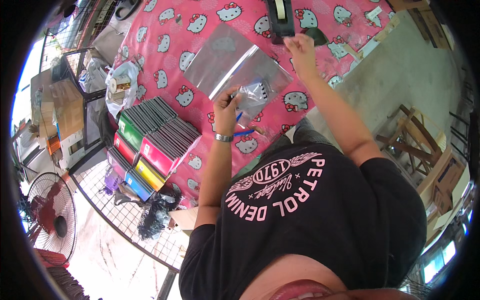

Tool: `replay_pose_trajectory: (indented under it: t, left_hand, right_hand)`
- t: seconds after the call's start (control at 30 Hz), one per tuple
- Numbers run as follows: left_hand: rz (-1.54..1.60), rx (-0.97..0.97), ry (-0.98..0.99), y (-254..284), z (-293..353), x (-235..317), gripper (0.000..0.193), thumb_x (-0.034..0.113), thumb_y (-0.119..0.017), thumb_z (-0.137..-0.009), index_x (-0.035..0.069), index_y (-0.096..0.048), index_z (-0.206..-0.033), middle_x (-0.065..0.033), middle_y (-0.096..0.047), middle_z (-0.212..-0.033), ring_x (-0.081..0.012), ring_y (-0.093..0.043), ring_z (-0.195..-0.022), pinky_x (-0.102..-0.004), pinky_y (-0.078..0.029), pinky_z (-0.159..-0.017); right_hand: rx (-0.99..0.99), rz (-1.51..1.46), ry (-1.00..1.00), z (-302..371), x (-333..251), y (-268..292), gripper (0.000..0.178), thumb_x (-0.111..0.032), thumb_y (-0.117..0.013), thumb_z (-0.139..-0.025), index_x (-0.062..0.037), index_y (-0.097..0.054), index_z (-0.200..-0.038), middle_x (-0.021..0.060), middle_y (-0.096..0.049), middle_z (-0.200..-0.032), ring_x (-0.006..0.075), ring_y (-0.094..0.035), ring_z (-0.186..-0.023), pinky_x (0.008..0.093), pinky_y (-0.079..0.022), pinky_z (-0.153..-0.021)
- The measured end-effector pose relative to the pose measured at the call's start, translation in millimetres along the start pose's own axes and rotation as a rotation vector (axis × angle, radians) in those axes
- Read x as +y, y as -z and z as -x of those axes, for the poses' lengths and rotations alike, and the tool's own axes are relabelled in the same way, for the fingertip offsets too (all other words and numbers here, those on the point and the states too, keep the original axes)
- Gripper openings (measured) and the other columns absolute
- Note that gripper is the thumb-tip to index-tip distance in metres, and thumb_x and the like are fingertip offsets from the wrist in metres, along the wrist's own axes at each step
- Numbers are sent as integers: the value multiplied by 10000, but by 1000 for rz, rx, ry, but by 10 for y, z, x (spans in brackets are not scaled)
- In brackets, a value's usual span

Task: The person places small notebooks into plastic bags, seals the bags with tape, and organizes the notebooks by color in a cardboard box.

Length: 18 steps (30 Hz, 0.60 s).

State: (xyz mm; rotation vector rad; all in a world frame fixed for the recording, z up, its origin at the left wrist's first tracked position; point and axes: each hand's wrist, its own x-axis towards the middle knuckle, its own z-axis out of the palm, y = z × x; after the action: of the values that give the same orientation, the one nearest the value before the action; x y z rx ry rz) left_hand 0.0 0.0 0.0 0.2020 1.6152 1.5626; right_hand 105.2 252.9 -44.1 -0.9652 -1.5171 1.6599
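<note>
My left hand [227, 107] is closed on the near edge of a clear plastic bag [220, 65] lying over the table. A crumpled clear packet [254, 93] with a black-and-white striped piece shows beside my left fingers. My right hand [301, 52] is raised just in front of a black tape dispenser [276, 32] holding a roll of tape [281, 9]. Its fingertips are pinched together, and whatever is between them is too small to make out. A blue-handled tool [243, 133] lies near my left wrist, its kind unclear.
Stacks of spiral-bound notebooks [165, 137] with coloured covers fill the table's left side. A white plastic bag [122, 90] with a roll stands behind them. The pink patterned tablecloth [165, 55] covers the table. A standing fan [52, 212] is at the left; a wooden chair [412, 135] is at the right.
</note>
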Motion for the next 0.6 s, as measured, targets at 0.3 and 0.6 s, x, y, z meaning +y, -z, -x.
replay_pose_trajectory:
  t: [0.3,0.6]
  left_hand:
    - [5,244,-189,-267,-25,14,173,26,-535,-880,26,-620,-1030,4,-614,-922,-71,-511,-808,-210,-394,-737]
    - [182,198,-132,-319,33,47,195,0,-492,-879,32,-599,-1039,-12,-593,-917,-98,-504,-809,-232,-392,-756]
  right_hand:
    - [-848,-506,-794,-63,-272,-517,125,-156,-608,-873,-61,-545,-823,1,-509,-700,94,-442,-530,237,-324,-473]
    - [-1756,1086,81,-448,-493,-1186,604,-622,-702,-675,-25,-618,-727,57,-579,-643,197,-556,-621,407,-424,-557]
